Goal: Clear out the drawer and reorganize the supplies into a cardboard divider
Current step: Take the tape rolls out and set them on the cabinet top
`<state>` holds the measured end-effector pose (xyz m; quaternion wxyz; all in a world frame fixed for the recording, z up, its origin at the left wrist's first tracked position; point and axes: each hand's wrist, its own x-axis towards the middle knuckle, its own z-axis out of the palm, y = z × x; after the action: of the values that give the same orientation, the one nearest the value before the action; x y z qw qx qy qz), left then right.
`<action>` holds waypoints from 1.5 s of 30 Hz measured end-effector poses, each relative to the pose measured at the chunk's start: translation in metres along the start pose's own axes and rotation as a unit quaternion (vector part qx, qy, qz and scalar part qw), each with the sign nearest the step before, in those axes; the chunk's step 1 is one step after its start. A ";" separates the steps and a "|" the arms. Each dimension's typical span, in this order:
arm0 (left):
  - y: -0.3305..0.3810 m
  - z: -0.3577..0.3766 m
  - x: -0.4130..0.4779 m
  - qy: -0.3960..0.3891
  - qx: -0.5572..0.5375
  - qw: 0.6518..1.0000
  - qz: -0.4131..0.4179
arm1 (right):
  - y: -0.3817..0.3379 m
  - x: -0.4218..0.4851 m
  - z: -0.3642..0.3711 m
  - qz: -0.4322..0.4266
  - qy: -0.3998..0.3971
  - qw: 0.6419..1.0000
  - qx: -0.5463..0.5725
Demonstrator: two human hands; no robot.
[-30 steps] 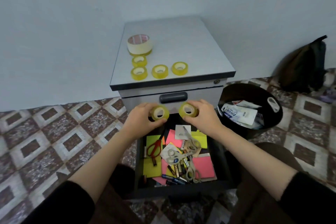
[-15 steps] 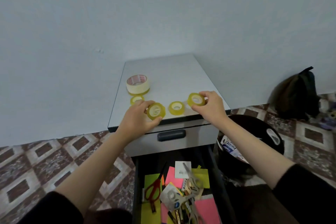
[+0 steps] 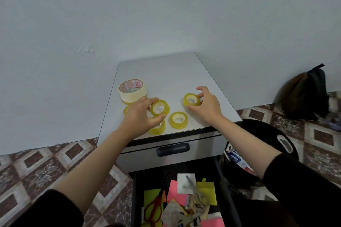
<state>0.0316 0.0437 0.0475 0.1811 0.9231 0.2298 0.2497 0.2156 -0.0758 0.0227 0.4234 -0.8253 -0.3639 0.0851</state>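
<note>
My left hand [image 3: 140,114] grips a small yellow tape roll [image 3: 159,108] over the grey cabinet top [image 3: 171,75], above another small roll [image 3: 158,128]. My right hand [image 3: 206,105] grips a second small yellow roll [image 3: 191,100] that rests on or just above the top. A loose small roll [image 3: 178,120] lies between my hands, and one more [image 3: 127,109] peeks out left of my left hand. A large cream tape roll [image 3: 132,92] stands behind. Below, the open drawer [image 3: 226,195] holds red scissors [image 3: 154,210], coloured sticky notes [image 3: 175,190] and other clutter.
A black bin [image 3: 273,140] with paper packets stands to the right of the cabinet. A dark bag [image 3: 304,96] leans against the wall at far right. The upper drawer with its dark handle [image 3: 172,149] is closed. Patterned floor tiles surround the cabinet.
Both hands lifted a small tape roll each from above the drawer up to the cabinet top and carried them further back; the camera tilted upward.
</note>
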 end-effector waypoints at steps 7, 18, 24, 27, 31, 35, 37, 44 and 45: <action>-0.002 0.002 0.015 0.001 -0.018 1.000 -0.021 | 0.001 0.002 0.004 0.003 -0.004 1.000 -0.024; 0.008 0.015 0.038 -0.021 -0.022 0.997 -0.065 | 0.008 0.003 -0.007 0.023 0.023 0.998 0.050; 0.018 0.025 0.082 -0.083 0.007 0.995 -0.062 | 0.023 0.007 -0.026 0.013 0.085 0.996 0.028; 0.020 0.035 0.105 -0.108 0.001 0.990 -0.085 | 0.032 0.009 -0.030 0.013 0.073 0.997 0.034; 0.020 0.050 0.126 -0.110 -0.036 0.986 -0.121 | 0.039 0.011 -0.031 0.011 0.060 0.997 0.042; 0.022 0.061 0.137 -0.129 -0.035 0.982 -0.135 | 0.042 0.012 -0.029 0.012 0.052 0.998 0.045; 0.021 0.065 0.139 -0.138 -0.029 0.980 -0.138 | 0.043 0.012 -0.029 0.014 0.053 0.997 0.050; 0.017 0.072 0.145 -0.142 -0.054 0.976 -0.158 | 0.045 0.012 -0.028 0.021 0.052 0.997 0.047; 0.017 0.073 0.145 -0.143 -0.054 0.975 -0.158 | 0.045 0.012 -0.028 0.022 0.052 0.997 0.046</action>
<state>0.1886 0.0882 0.0506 0.2993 0.8901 0.3303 0.0951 0.2601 -0.1028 0.0085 0.4776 -0.8157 -0.3193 0.0680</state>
